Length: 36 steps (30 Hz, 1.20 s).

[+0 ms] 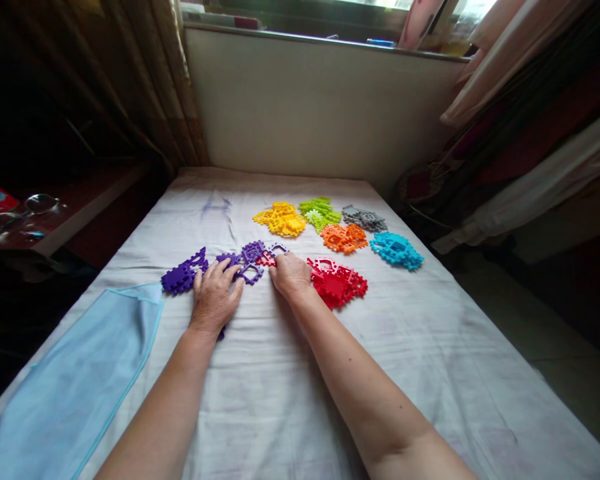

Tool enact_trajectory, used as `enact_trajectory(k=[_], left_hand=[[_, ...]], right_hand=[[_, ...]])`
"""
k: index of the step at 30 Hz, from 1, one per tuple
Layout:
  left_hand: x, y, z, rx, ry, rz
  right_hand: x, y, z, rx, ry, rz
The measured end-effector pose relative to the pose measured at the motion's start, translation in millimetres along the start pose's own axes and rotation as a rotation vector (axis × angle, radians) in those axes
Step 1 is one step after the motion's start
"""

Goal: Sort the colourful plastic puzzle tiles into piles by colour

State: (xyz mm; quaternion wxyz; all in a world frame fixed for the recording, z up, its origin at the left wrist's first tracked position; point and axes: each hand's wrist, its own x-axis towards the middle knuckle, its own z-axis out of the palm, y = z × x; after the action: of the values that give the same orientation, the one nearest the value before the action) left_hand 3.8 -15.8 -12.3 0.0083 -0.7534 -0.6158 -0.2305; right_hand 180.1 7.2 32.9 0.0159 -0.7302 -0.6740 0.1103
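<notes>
My left hand (215, 297) lies palm down with its fingers spread over purple interlocking toy pieces (229, 259). A denser purple pile (180, 277) sits just left of it. My right hand (291, 272) is closed, its fingertips down beside a red piece (266, 259) and a purple frame-shaped piece (279, 249); what its fingers grip is hidden. Between the hands are a purple square piece (253, 251) and an open purple frame (251, 274). A red pile (336, 283) spreads right of my right wrist. Part of one purple piece (222, 333) shows beside my left wrist.
Farther back lie yellow (281, 220), lime green (321, 213), grey (364, 219), orange (344, 238) and blue (397, 250) piles of pieces. A light blue cloth (80, 380) covers the sheet's left front. Glasses (43, 203) rest on a side table. Hanging clothes (540, 167) are at right.
</notes>
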Motion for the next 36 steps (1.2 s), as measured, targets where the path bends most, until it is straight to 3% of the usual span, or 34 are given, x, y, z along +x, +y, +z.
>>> enact_trajectory(k=[4, 9, 18, 23, 26, 29, 32, 36], left_hand=[[1, -2, 2.6, -0.022, 0.01, -0.001], [0, -2, 2.9, -0.031, -0.01, -0.006], [0, -2, 1.3, -0.007, -0.033, 0.001], [-1, -5, 5.6, -0.014, -0.019, 0.008], [0, -6, 6.5, -0.017, -0.019, 0.013], [0, -7, 6.4, -0.015, -0.02, 0.018], [0, -7, 6.4, -0.018, -0.022, 0.017], [0, -9, 7.6, -0.031, -0.009, 0.016]], right_hand=[[2, 0, 5, -0.001, 0.055, 0.008], [-18, 15, -5, -0.023, 0.072, 0.028], [-69, 94, -22, 0.044, 0.261, 0.189], [-82, 129, -24, 0.057, 0.276, 0.269], [-81, 125, -25, 0.012, 0.339, 0.209], [-70, 103, -22, -0.046, 0.36, 0.024], [-52, 81, -13, -0.127, 0.265, -0.165], [-33, 79, -4, -0.197, 0.142, -0.193]])
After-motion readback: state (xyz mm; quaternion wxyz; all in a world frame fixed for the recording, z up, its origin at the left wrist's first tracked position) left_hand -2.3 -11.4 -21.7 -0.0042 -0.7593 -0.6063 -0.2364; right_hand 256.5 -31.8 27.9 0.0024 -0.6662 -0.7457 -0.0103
